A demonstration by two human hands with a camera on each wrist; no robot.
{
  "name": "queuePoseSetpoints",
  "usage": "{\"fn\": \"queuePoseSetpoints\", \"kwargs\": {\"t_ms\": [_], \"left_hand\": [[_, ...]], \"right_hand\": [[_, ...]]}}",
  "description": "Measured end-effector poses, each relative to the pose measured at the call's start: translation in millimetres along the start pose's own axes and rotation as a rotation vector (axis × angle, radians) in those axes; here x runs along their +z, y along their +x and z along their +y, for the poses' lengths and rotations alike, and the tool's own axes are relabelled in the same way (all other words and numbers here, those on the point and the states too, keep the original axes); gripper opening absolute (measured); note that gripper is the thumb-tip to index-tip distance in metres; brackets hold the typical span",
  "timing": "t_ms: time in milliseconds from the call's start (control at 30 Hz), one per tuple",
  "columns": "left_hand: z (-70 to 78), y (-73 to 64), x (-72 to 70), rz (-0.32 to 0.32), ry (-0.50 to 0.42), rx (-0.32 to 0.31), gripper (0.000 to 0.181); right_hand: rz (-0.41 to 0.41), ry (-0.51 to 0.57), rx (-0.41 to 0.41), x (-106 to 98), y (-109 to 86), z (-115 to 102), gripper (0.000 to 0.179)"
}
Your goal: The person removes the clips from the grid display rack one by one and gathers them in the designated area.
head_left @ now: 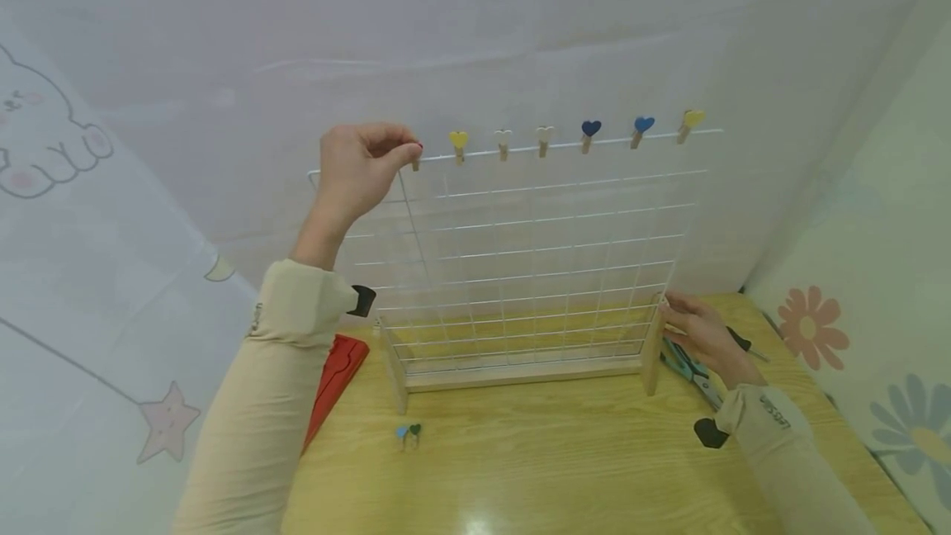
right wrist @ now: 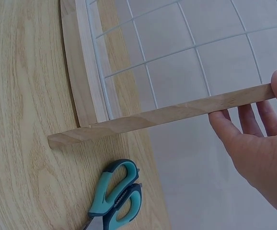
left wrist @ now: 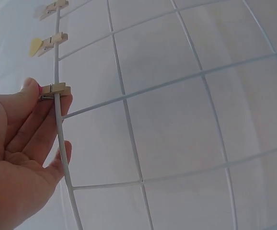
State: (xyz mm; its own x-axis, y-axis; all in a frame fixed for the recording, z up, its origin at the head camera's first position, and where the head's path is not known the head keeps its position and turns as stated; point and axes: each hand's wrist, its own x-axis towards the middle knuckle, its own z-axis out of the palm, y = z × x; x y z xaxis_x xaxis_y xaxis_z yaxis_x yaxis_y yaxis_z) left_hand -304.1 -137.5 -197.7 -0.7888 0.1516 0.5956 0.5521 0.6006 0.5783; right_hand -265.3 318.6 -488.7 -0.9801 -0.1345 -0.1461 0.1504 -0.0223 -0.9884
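Note:
A white wire grid stands upright in a wooden stand. Thumb and fingers of my left hand pinch a small wooden clothespin with a red top, clipped over the grid's top wire. Along that wire, to its right, sit several clothespins with heart tops: a yellow one, white ones, a dark blue one, a blue one and another yellow one. My right hand holds the stand's right wooden post near its upper end.
Two loose clothespins, light blue and dark green, lie in front of the stand. Teal-handled scissors lie beside the right post, partly behind my right hand in the head view. A red object is at the left, partly behind my sleeve.

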Motion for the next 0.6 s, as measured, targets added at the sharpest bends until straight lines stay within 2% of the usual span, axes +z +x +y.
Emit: {"fn": "queuePoseSetpoints", "kwargs": {"t_ms": [133,333,600], "left_hand": [[2.2,-0.7,1.3,0.021,0.018,-0.004,0.011],[5.1,-3.6,0.2,0.071,-0.014,0.017,0.012],[7.7,-13.5,-3.9,0.090,-0.078,0.118,0.011]], "right_hand": [[0.006,0.001,0.006,1.1,0.5,1.2,0.077],[0.012,0.001,0.011,2.5,0.6,2.5,0.076],[0.015,-0.005,0.010,1.3,0.8,3.1,0.076]]}}
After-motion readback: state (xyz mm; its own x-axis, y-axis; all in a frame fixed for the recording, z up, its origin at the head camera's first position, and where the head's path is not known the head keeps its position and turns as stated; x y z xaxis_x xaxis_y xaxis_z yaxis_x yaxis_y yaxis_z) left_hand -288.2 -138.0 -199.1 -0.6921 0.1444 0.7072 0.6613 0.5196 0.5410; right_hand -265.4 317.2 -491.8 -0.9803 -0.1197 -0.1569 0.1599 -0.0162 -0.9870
